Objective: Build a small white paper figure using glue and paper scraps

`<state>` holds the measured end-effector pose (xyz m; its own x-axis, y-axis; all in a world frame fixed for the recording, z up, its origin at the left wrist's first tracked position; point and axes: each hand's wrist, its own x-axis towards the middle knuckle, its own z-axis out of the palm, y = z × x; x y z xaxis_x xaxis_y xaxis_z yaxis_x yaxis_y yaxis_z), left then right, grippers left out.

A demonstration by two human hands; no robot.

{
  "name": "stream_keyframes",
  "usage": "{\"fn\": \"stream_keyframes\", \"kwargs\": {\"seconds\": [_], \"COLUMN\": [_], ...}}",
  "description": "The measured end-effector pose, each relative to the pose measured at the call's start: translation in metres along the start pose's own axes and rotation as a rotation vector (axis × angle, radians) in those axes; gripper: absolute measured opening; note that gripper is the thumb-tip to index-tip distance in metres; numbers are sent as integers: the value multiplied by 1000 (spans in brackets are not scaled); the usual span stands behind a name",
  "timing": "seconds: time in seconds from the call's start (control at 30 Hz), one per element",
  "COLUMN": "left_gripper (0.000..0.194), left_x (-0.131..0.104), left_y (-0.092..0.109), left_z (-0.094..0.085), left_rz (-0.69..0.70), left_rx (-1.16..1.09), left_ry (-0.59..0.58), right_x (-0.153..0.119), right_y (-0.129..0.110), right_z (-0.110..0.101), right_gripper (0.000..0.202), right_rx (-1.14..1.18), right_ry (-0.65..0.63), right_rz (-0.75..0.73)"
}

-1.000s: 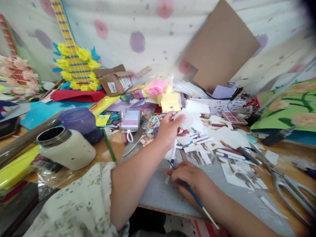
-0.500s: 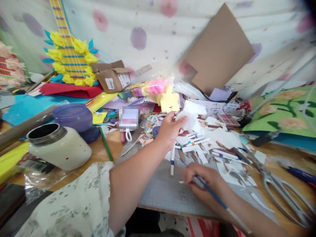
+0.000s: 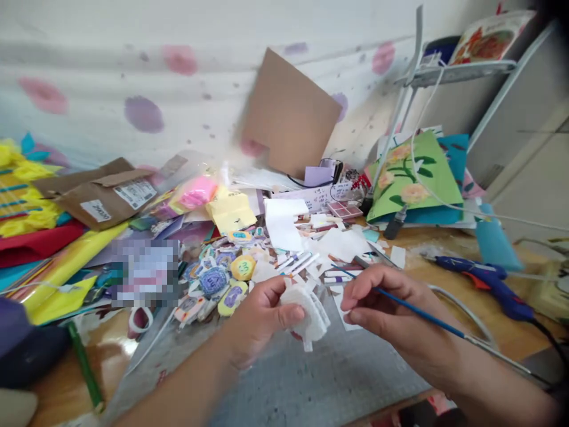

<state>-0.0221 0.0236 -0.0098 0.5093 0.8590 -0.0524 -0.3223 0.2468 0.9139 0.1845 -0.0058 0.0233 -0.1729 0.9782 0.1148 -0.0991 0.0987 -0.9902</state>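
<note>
My left hand [image 3: 262, 320] pinches a small white round textured piece [image 3: 306, 314] with layered edges and a short tab sticking down. To its right, my right hand [image 3: 386, 308] is closed with a thin blue paintbrush [image 3: 415, 308] lying across it, the silver end pointing back over the forearm. The thumb and fingertips of this hand meet close to the white piece, apart from it; a tiny pale bit seems to be between them, too small to name. Under both hands is a grey cutting mat [image 3: 284, 385].
Painted paper cutouts [image 3: 217, 279] pile up left of centre. White paper scraps [image 3: 342, 243] and several markers lie behind my hands. A blue glue gun [image 3: 493, 284] is at right, a green stick [image 3: 84, 367] at left. Cardboard [image 3: 288, 112] leans on the back cloth.
The view has swung to the right. My left hand has brought the white piece lower and closer, and my right hand has risen from the mat to beside it, still with the paintbrush.
</note>
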Motion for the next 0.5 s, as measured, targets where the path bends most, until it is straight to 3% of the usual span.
{"fn": "stream_keyframes", "kwargs": {"seconds": [0.33,0.5], "left_gripper": [27,30], "left_x": [2,1], "left_y": [-1,0], "left_z": [4,5], "left_rz": [7,-6], "left_rx": [-12,15], "left_ry": [43,58], "right_x": [3,3], "right_y": [3,-4], "right_z": [-1,6], "right_gripper": [11,11], "right_rx": [-158,-258], "right_ry": [-153,-118], "right_rz": [38,19]}}
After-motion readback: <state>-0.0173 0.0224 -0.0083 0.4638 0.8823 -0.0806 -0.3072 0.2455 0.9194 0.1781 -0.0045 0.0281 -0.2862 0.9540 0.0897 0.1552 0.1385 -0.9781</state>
